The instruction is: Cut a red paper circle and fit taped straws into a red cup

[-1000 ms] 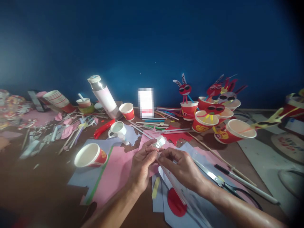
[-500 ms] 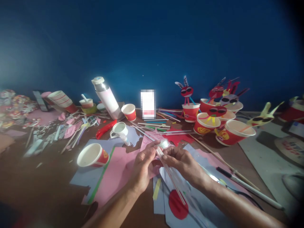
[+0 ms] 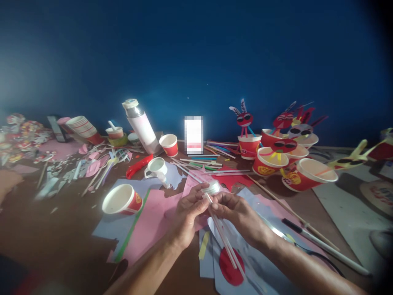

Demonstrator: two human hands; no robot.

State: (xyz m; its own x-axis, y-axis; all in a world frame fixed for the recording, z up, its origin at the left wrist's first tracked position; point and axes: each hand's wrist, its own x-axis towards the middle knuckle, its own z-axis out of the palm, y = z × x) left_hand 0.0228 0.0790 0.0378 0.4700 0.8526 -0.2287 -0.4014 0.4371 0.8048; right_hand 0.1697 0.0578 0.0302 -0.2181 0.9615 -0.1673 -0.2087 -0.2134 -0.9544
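Observation:
Over the middle of the table, my left hand [image 3: 188, 213] and my right hand [image 3: 238, 209] meet, fingertips close together. Between them are several thin white straws [image 3: 223, 237], slanting down toward me from the fingers. The left thumb and fingers pinch around their upper end, and the right thumb and fingers close on them just below. Right behind the fingertips shows a shiny clear roll [image 3: 212, 187], perhaps tape; whether a finger touches it I cannot tell. Below the straws lies a red paper oval [image 3: 231, 266] on pale blue paper [image 3: 219, 282].
Pink paper [image 3: 153, 221] and a tipped paper cup [image 3: 122, 199] lie left. Behind stand a mug [image 3: 156, 167], a flask [image 3: 143, 128] and a red cup [image 3: 168, 146]. Cups with paper figures [image 3: 272, 162], a wooden stick [image 3: 288, 207] and a black-capped pen [image 3: 322, 246] are right.
The view has shifted slightly, so the table's things sit a little further right. My hands stay together on the straws, with the fingers slightly shifted around the upper end.

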